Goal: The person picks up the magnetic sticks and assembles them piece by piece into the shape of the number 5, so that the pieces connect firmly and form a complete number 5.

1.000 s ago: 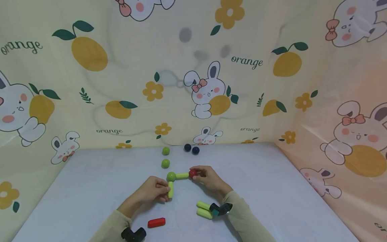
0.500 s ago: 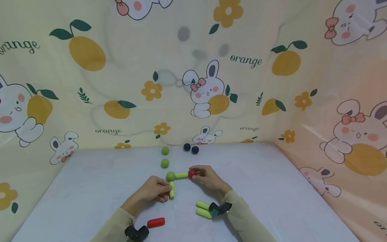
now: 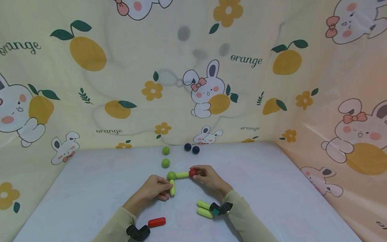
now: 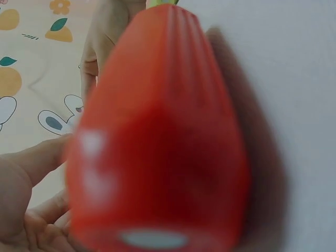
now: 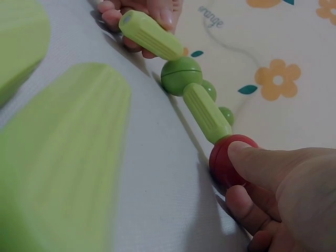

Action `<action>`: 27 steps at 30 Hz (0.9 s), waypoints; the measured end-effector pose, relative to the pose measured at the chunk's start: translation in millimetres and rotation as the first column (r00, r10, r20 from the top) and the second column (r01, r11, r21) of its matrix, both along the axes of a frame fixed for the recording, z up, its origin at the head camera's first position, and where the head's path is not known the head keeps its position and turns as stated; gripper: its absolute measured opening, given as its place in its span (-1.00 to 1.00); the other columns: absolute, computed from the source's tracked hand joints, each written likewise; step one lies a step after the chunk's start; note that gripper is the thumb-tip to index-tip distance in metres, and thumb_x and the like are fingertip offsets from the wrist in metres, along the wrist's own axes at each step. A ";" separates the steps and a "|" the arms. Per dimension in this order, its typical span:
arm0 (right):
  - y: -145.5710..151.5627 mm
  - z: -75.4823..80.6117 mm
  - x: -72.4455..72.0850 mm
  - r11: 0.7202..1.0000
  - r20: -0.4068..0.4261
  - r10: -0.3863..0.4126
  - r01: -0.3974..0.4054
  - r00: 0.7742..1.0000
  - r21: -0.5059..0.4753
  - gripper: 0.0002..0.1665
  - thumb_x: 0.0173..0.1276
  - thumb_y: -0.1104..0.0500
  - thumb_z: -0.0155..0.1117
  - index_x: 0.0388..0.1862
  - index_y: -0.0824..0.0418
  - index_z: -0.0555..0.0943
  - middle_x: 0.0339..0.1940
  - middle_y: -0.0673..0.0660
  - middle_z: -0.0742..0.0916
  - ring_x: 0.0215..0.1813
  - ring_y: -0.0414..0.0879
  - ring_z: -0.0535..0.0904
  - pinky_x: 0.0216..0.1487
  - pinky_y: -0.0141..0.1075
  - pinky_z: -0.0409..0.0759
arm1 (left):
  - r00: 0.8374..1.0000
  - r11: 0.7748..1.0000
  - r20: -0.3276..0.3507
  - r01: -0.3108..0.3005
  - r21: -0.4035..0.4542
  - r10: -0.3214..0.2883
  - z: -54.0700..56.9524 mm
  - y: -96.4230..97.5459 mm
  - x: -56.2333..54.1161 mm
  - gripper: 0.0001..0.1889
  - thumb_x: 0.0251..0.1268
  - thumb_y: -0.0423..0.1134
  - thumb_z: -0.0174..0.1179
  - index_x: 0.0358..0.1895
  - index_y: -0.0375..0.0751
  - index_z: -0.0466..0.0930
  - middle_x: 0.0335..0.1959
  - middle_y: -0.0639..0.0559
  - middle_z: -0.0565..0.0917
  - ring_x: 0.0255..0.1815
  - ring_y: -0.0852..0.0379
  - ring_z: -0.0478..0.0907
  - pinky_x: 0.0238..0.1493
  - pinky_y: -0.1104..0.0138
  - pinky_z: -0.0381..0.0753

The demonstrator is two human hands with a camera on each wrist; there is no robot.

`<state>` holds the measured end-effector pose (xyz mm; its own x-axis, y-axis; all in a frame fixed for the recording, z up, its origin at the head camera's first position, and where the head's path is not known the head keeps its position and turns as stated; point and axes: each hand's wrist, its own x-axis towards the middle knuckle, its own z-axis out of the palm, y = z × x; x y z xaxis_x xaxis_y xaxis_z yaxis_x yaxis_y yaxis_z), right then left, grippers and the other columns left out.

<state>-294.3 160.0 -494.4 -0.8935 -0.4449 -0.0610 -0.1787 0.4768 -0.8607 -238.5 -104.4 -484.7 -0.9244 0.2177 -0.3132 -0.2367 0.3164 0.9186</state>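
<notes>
My left hand (image 3: 155, 187) pinches a light green ribbed rod (image 5: 149, 35) between thumb and fingers. One end of that rod meets a green ball (image 5: 178, 76). From the ball a second light green rod (image 5: 206, 113) runs across to a red ball (image 5: 221, 163), making a joined chain with a corner at the green ball. My right hand (image 3: 208, 178) grips the red ball, thumb on its near side and fingers beneath. A red rod (image 3: 157, 222) lies on the table by the left wrist and fills much of the left wrist view.
Two loose light green rods (image 3: 204, 212) lie beside the right wrist. Two more green balls (image 3: 165, 163) sit beyond the chain, and two dark blue balls (image 3: 196, 150) rest near the back edge. A printed cloth (image 3: 136, 67) rises behind the white table (image 3: 266, 188).
The rod in my left hand has shifted slightly right and up against the green ball, closing a small gap. My right hand keeps its hold on the red ball, nearly still.
</notes>
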 end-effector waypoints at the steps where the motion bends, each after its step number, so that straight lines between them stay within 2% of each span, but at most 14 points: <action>1: -0.3 0.1 -0.1 1.000 -0.002 0.002 -0.002 1.000 0.001 -0.50 0.43 0.23 0.28 0.34 0.12 0.56 0.18 0.13 0.70 0.03 -0.09 0.55 0.06 -0.29 0.51 | 1.000 1.000 0.002 -0.004 0.002 0.004 0.7 0.0 0.3 -0.73 0.39 -0.28 0.26 -0.04 -0.46 0.65 -0.48 -0.03 0.74 -0.57 0.24 0.65 -0.45 0.36 0.71; 8: -0.7 1.5 0.6 1.000 0.010 -0.010 0.010 1.000 -0.006 -0.50 0.43 0.24 0.28 0.35 0.12 0.56 0.18 0.13 0.70 0.03 -0.09 0.56 0.08 -0.28 0.54 | 1.000 1.000 0.009 -0.018 0.010 0.018 0.9 1.1 -0.1 -0.75 0.40 -0.27 0.26 -0.06 -0.44 0.65 -0.45 -0.03 0.75 -0.56 0.23 0.66 -0.44 0.36 0.71; 17: 1.2 1.4 1.3 1.000 -0.033 0.021 -0.022 0.999 -0.004 -0.51 0.45 0.23 0.26 0.34 0.16 0.56 0.20 0.17 0.70 0.02 -0.09 0.58 0.02 -0.33 0.53 | 0.999 0.999 0.014 -0.033 -0.003 0.033 -0.1 2.7 -0.9 -0.74 0.40 -0.24 0.26 -0.06 -0.41 0.66 -0.46 -0.03 0.74 -0.57 0.23 0.64 -0.47 0.36 0.70; 27: -0.4 -0.1 0.2 1.000 -0.025 0.013 -0.013 1.000 0.003 -0.52 0.45 0.21 0.27 0.34 0.14 0.57 0.19 0.15 0.70 0.01 -0.09 0.57 0.01 -0.32 0.52 | 0.999 0.999 0.002 -0.035 0.010 0.035 -3.4 0.4 -0.6 -0.73 0.43 -0.22 0.23 -0.04 -0.40 0.66 -0.44 -0.04 0.74 -0.58 0.21 0.65 -0.47 0.35 0.70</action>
<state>-294.0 159.5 -494.5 -0.8888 -0.4566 -0.0405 -0.2062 0.4770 -0.8544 -239.1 -104.0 -488.1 -0.9310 0.1878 -0.3129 -0.2492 0.2989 0.9212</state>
